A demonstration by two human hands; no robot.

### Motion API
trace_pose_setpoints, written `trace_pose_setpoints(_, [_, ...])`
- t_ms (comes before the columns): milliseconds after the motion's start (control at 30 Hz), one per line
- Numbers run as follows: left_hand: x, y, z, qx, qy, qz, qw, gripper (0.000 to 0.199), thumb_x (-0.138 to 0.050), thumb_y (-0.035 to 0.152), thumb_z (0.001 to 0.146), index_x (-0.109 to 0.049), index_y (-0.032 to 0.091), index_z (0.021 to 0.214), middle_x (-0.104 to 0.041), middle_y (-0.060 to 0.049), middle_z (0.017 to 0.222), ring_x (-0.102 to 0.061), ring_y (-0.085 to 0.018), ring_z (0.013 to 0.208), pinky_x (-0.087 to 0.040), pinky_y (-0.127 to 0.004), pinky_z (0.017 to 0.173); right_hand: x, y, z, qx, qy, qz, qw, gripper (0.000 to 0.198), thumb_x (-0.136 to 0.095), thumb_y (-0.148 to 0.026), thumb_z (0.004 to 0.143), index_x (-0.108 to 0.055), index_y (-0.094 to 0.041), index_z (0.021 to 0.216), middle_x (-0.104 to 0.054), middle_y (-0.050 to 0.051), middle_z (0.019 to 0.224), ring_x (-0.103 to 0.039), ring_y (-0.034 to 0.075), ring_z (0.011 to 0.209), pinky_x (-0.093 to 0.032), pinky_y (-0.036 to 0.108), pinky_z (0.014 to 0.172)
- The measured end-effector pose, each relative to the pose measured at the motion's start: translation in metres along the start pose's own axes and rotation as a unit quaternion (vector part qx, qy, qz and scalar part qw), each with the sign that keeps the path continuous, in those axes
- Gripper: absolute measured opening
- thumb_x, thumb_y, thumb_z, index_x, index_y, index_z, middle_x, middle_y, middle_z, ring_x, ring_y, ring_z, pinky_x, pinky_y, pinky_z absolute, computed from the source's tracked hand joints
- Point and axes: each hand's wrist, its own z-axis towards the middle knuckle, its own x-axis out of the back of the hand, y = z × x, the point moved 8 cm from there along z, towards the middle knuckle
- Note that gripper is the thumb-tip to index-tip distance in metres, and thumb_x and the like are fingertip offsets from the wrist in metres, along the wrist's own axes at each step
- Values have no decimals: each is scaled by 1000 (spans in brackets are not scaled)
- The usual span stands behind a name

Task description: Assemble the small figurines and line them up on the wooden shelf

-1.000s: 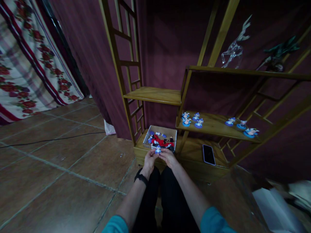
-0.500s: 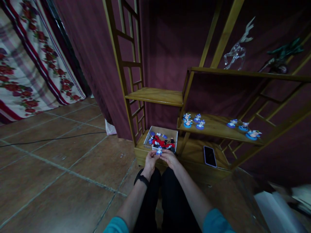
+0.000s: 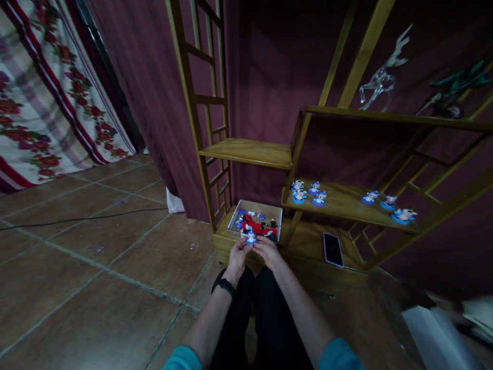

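Between the fingertips of my left hand (image 3: pixel 238 255) and my right hand (image 3: pixel 267 249) is a small purple and white figurine (image 3: pixel 251 237), standing upright. Both hands are closed on it, one from each side, just in front of the shallow box (image 3: pixel 278 216). Inside the box lie red, black, white and purple figurine pieces (image 3: pixel 252 224), partly hidden by the held figurine and my fingers. To the right, a wooden shelf (image 3: pixel 342 203) bears several finished-looking figurines on blue or purple round bases, such as the purple one (image 3: pixel 319 199) and the blue-based one (image 3: pixel 403 216).
A phone (image 3: pixel 333 250) lies on the bottom board at the right. A clear deer ornament (image 3: pixel 382 82) and a dark green ornament (image 3: pixel 454 92) stand on the upper shelf. A bare middle shelf (image 3: pixel 248 151) juts out above the box. A black cable (image 3: pixel 96 222) crosses the tiled floor.
The figurine in my hands has shifted slightly up and to the left. The view has moved a little; both hands keep their hold.
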Motion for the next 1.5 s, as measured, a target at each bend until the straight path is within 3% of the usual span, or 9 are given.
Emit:
trace_pose_setpoints(200, [1, 1, -2, -9, 5, -8, 1000, 46, -80, 16, 45, -64, 14, 89, -68, -6, 81, -61, -17, 77, -42, -34, 81, -1, 2, 0, -10, -27, 13, 999, 26, -69, -10, 58, -65, -17, 83, -69, 6, 85, -64, 20, 86, -47, 40, 88])
trace_pose_setpoints(533, [-3, 9, -5, -32, -39, -22, 998, 52, -76, 10, 49, -63, 17, 99, -68, -7, 88, -62, -17, 83, -42, -33, 84, -4, 1, 0, -12, -56, -1, 998, 46, -72, -12, 56, -62, -20, 100, -67, 4, 96, -63, 19, 93, -46, 36, 88])
trace_pose_setpoints(1000, [-2, 4, -6, 6, -12, -36, 999, 43, -78, 11, 50, -63, 13, 91, -67, -5, 81, -62, -15, 79, -42, -31, 83, 0, 1, -2, -10, -20, 28, 999, 22, -67, -8, 63, -66, -15, 84, -70, 5, 86, -65, 17, 82, -49, 35, 86])
trace_pose_setpoints(1500, [-10, 8, -9, -22, -55, -26, 998, 50, -75, 8, 52, -59, 16, 99, -66, -3, 89, -59, -12, 77, -42, -28, 80, -9, -1, -5, -26, -73, 12, 997, 27, -65, -8, 61, -66, -18, 86, -69, 3, 85, -63, 15, 80, -46, 32, 83])
